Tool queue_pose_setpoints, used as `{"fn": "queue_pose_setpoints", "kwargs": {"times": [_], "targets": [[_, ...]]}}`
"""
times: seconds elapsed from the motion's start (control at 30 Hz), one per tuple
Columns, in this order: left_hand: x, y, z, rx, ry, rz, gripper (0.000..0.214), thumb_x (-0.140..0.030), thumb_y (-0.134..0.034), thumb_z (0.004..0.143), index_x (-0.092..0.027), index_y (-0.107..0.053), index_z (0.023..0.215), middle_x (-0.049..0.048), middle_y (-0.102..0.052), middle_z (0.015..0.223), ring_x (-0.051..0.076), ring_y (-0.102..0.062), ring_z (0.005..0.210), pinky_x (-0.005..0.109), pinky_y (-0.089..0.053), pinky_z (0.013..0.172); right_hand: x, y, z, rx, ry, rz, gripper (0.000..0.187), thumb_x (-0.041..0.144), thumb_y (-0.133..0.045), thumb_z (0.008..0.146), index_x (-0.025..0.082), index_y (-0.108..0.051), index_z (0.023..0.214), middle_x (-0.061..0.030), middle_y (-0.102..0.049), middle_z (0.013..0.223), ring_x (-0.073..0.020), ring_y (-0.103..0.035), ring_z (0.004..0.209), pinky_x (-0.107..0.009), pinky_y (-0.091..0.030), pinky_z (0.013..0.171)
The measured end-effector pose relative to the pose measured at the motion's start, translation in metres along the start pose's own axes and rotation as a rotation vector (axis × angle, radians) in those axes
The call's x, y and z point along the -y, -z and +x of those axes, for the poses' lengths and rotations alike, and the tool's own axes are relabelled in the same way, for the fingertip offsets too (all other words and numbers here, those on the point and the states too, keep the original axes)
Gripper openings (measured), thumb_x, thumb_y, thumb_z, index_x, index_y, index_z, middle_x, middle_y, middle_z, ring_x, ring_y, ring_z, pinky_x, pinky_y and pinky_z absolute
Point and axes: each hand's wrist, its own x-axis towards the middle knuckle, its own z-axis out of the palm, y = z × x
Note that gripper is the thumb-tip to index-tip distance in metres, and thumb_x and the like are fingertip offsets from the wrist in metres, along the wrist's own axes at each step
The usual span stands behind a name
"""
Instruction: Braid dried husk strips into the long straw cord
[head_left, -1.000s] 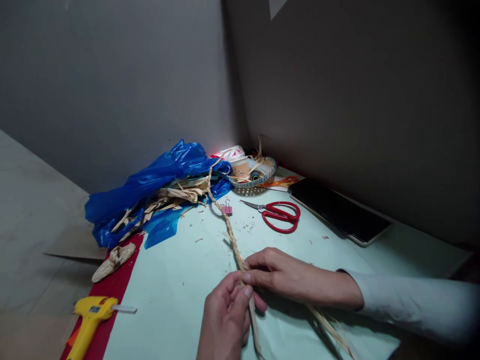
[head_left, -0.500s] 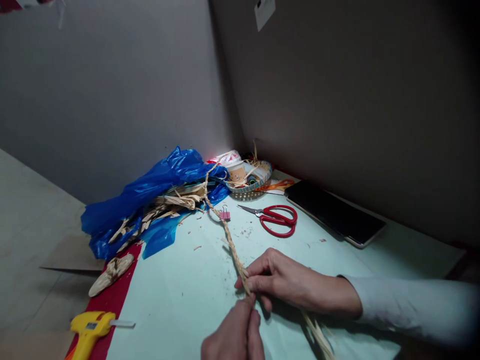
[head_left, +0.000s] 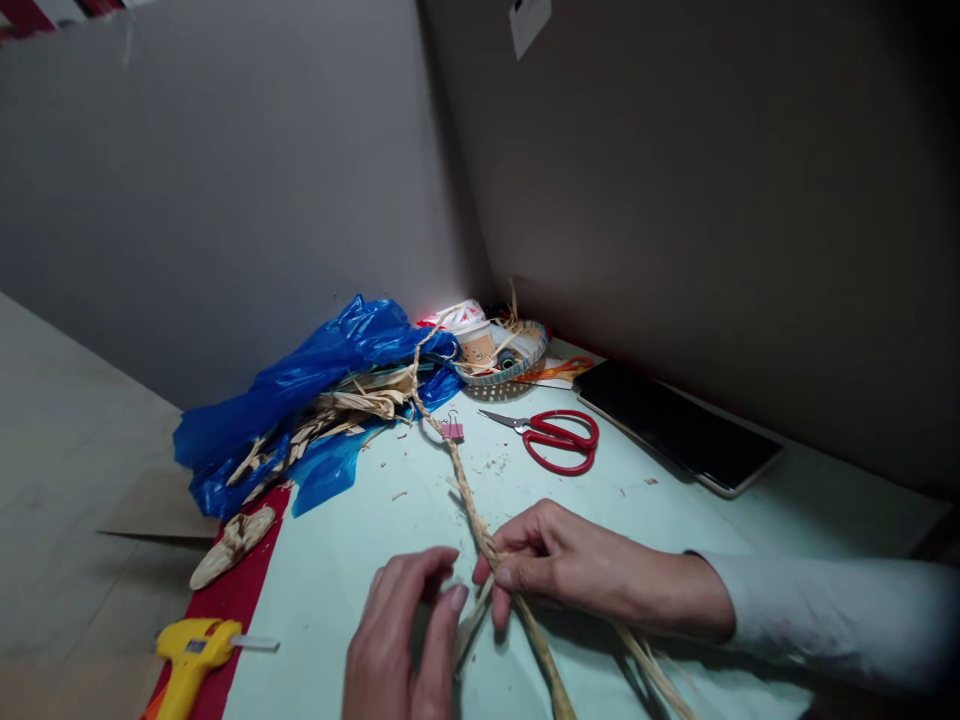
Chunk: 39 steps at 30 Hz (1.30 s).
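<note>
A long braid of dry straw (head_left: 466, 495) runs across the pale green mat (head_left: 360, 560) from a pink binder clip (head_left: 452, 430) toward me. My right hand (head_left: 559, 565) pinches the near end of the braid, where loose strands (head_left: 551, 665) fan out toward the bottom edge. My left hand (head_left: 401, 640) sits just left of it, fingers curled around one loose strand. A grey sleeve covers my right forearm.
Red scissors (head_left: 559, 440) lie beyond my hands. A dark tablet (head_left: 679, 425) rests by the right wall. A small basket (head_left: 499, 360) with a paper cup stands in the corner. Blue plastic (head_left: 300, 385) holds more straw. A yellow glue gun (head_left: 187, 660) lies at the lower left.
My left hand has moved left off the braid's end and now takes a side strand. The right hand stays pinched on the braid. The camera tilted slightly.
</note>
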Motion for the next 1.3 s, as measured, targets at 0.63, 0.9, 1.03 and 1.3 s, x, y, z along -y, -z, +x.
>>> {"fn": "queue_pose_setpoints", "kwargs": {"times": [0.63,0.9,1.03,1.3], "targets": [[0.022,-0.023,0.012,0.33,0.45,-0.43,0.032,-0.045,-0.071,0.074,-0.015,-0.06,0.071,-0.0048,-0.046,0.05,0.005,-0.034,0.045,0.017,-0.019,0.041,0.009,0.002,-0.006,0.012,-0.185,-0.255,0.018,0.035,-0.052,0.088,0.018,-0.048,0.09,0.0054,-0.052,0.059,-0.0083,-0.039,0.047,-0.019,-0.03,0.043],[0.016,-0.024,0.007,0.173,0.449,-0.346,0.027,-0.037,-0.075,0.069,-0.014,-0.063,0.062,-0.0029,-0.052,0.047,0.008,-0.043,0.047,0.019,-0.031,0.05,0.03,-0.002,-0.02,-0.081,-0.017,-0.849,0.025,0.033,-0.042,0.094,0.018,-0.055,0.08,-0.0042,-0.059,0.071,-0.017,-0.054,0.07,-0.024,-0.033,0.054],[0.015,-0.025,0.003,0.184,0.497,-0.364,0.026,-0.038,-0.072,0.072,-0.014,-0.064,0.066,-0.0049,-0.049,0.037,0.006,-0.039,0.034,0.019,-0.023,0.043,0.03,-0.01,-0.022,-0.019,0.033,-0.825,0.019,0.028,-0.043,0.092,0.019,-0.057,0.082,-0.0019,-0.058,0.068,-0.0157,-0.056,0.068,-0.022,-0.034,0.051],[0.017,-0.021,0.001,0.255,0.542,-0.438,0.04,-0.052,-0.07,0.073,-0.012,-0.07,0.08,-0.0028,-0.05,0.032,0.006,-0.034,0.032,0.018,-0.021,0.04,0.013,-0.018,-0.021,0.212,0.319,-1.225,0.014,0.01,-0.048,0.085,0.018,-0.056,0.095,0.0001,-0.064,0.078,-0.0142,-0.051,0.053,-0.03,-0.03,0.05]]}}
